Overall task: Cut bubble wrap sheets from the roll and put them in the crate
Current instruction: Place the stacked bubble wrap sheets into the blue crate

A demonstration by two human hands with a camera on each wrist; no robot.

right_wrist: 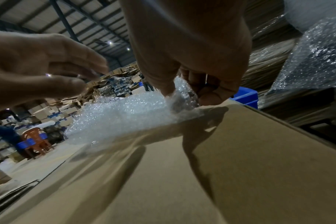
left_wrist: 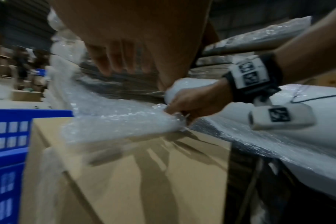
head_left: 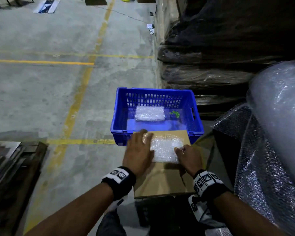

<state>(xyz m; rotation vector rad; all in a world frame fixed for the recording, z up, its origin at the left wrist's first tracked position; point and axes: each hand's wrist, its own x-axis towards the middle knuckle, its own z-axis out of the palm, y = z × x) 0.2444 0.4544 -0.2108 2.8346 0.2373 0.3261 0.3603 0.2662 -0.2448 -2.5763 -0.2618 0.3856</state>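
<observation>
R hand (right_wrist: 192, 63) pinches sheet (right_wrist: 125, 115), head-cam hides pinch

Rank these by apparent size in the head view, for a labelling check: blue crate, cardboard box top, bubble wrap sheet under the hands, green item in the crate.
1. blue crate
2. cardboard box top, nearer the camera, so unsure against the crate
3. bubble wrap sheet
4. green item

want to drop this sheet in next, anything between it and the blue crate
Nothing visible blocks the way. The clear bubble wrap sheet lies on the brown cardboard box, pinched by the right hand, with the left hand over its left edge. The blue plastic crate stands open just beyond, holding a folded bubble wrap stack and a small green item.
</observation>
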